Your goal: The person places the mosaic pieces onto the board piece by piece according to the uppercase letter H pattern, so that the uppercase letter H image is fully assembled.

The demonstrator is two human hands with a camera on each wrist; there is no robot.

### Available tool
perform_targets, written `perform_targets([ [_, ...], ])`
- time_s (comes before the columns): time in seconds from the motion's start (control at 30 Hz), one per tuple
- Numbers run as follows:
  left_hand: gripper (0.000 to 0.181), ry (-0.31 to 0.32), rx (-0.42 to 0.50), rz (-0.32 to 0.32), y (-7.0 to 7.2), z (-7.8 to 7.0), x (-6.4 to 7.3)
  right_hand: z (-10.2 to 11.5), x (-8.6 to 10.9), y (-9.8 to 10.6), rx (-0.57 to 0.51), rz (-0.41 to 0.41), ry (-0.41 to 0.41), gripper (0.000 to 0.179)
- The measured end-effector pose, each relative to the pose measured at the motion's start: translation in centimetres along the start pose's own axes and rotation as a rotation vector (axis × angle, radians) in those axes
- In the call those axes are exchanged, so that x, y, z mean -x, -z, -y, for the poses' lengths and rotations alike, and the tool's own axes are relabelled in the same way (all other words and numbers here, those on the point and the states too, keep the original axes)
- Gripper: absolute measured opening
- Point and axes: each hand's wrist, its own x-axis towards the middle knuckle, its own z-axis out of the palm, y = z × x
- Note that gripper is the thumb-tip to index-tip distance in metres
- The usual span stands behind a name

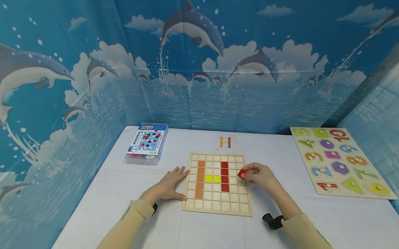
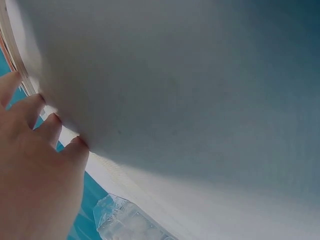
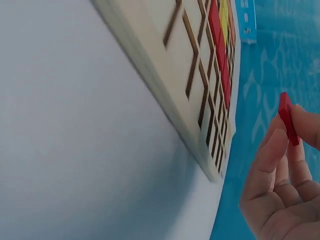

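My right hand point(image 1: 258, 175) pinches a small red square tile point(image 1: 241, 173) between thumb and fingers, over the right side of a wooden grid board point(image 1: 216, 205). In the right wrist view that tile point(image 3: 287, 119) is seen almost edge-on, clear of the board. My left hand point(image 1: 167, 185) lies with spread fingers against the board's left edge. On the grid stand a column of orange tiles point(image 1: 200, 178), two yellow tiles point(image 1: 212, 179) side by side, and a column of red tiles point(image 1: 224, 176). Behind the board lies a small pattern card point(image 1: 231, 147) showing a similar coloured figure.
At the back left lies a clear plastic case point(image 1: 146, 143) with a blue printed label. A wooden number-and-shape puzzle board point(image 1: 344, 169) occupies the right side. White cloth point(image 1: 195, 234) covers the table, and a dolphin-print curtain point(image 1: 193, 102) hangs behind it.
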Motion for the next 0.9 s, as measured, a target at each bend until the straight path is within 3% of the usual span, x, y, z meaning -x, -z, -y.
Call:
perform_targets([
  [0.33,0.099,0.006,0.004,-0.006,0.1,0.0,0.0,-0.5,1.2,-3.3,0.012,0.062,0.012,0.023],
  [0.5,0.099,0.011,0.008,-0.006,0.1,-0.1,0.0,-0.3,1.9,-4.2,0.085,0.074,0.044,0.020],
  [0.9,0.099,0.009,0.017,-0.008,0.0,-0.1,0.0,-0.5,2.7,-5.7,0.114,0.109,0.089,0.013],
])
